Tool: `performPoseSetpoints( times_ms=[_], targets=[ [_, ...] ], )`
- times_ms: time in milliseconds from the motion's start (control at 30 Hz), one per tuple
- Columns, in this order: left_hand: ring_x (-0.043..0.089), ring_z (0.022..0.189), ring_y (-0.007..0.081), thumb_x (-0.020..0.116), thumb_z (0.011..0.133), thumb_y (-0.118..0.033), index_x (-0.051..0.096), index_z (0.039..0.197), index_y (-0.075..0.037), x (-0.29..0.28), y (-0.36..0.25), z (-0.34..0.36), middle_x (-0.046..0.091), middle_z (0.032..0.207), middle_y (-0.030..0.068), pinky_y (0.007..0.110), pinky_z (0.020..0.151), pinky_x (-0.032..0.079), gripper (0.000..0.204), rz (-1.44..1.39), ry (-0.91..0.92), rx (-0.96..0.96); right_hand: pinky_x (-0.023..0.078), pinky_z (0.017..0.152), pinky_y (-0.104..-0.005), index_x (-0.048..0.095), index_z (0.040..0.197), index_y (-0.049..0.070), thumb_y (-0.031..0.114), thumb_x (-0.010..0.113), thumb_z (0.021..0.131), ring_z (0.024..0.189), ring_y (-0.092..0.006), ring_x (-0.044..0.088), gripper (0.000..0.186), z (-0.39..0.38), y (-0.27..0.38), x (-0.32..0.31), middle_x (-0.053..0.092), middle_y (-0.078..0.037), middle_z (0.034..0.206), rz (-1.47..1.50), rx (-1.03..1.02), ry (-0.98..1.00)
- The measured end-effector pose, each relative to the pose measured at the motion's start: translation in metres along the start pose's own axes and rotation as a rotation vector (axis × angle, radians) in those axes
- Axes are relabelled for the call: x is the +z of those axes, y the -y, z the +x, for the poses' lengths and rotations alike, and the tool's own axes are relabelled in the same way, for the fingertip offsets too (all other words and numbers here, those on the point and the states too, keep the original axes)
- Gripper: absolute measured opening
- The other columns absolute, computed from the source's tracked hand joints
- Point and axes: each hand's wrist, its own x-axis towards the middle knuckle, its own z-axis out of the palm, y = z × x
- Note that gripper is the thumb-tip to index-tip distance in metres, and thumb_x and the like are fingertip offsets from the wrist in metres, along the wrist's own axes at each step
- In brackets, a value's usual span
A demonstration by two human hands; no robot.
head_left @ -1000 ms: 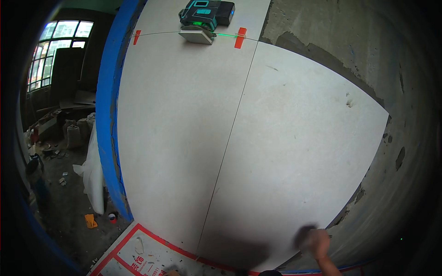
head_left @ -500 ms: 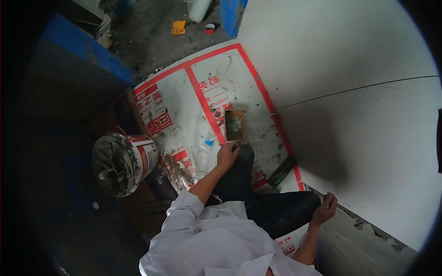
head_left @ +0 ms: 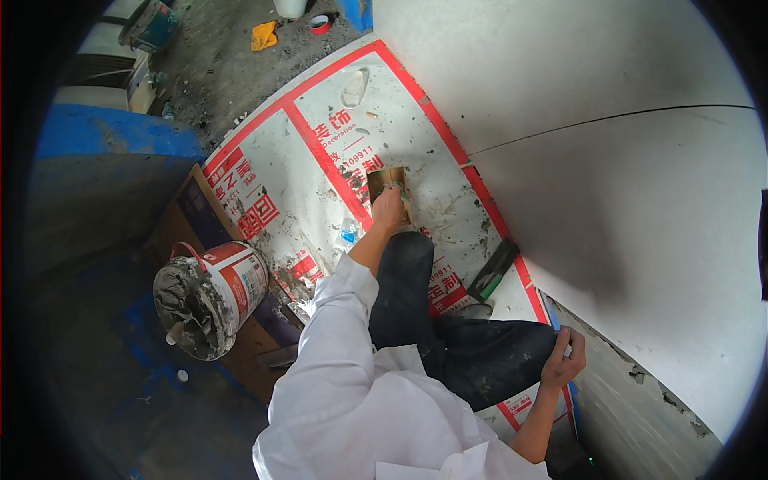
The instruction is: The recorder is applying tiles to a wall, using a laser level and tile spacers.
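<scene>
1. Left hand [head_left: 390,210]: centre of frame, over and partly in the small open brown cardboard box [head_left: 374,184]. Fingertips hidden; can't tell if they grip anything.
2. Box sits mid-frame on the white floor sheet with red print and red tape strips [head_left: 436,196], just above the bent knee in dark trousers [head_left: 406,268]. Contents mostly covered by the hand.
3. Right hand [head_left: 564,358]: lower right, beside the other knee, fingers curled. Small pale bit shows at the fingers; can't tell what it is or how firmly held.
4. Crumpled clear-and-blue plastic scrap [head_left: 349,236]: left of the knee, near the box.
5. Dark flat tool with green handle [head_left: 494,272]: right of centre, lying by the red border.
6. Red-and-white plastic bucket of grey mortar [head_left: 242,284]: left of frame.
7. Large pale wall tiles [head_left: 624,176]: upper right, dark seam between.
8. Yellow cloth [head_left: 264,36], red tape roll [head_left: 320,24]: top, on grey floor.
</scene>
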Motion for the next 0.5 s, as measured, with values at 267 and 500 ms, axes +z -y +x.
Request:
performPoseSetpoints(
  times_ms=[267,500],
  targets=[
    [0.074,0.104,0.0463,0.078,0.091,-0.018,0.068,0.121,-0.006,0.038,0.005,0.011,0.071,0.123,0.0234,0.056,0.085,0.062,0.033,-0.093,-0.063,-0.047,0.055,0.079,-0.0359,0.074,0.100,-0.002,0.009,0.068,0.105,0.082,-0.0248,0.071,0.015,0.004,-0.002,-0.009,0.075,-0.013,0.090,0.057,0.118,0.003],
    [0.074,0.102,0.0435,0.077,0.092,-0.024,0.074,0.104,-0.007,0.043,0.019,0.013,0.076,0.110,0.0194,0.057,0.086,0.060,0.022,0.005,-0.040,-0.076,0.054,0.079,-0.0362,0.074,0.099,-0.001,0.010,0.070,0.103,0.082,-0.0243,0.070,0.012,0.014,-0.008,0.003,0.075,-0.012,0.090,0.118,0.099,0.047]
  ],
)
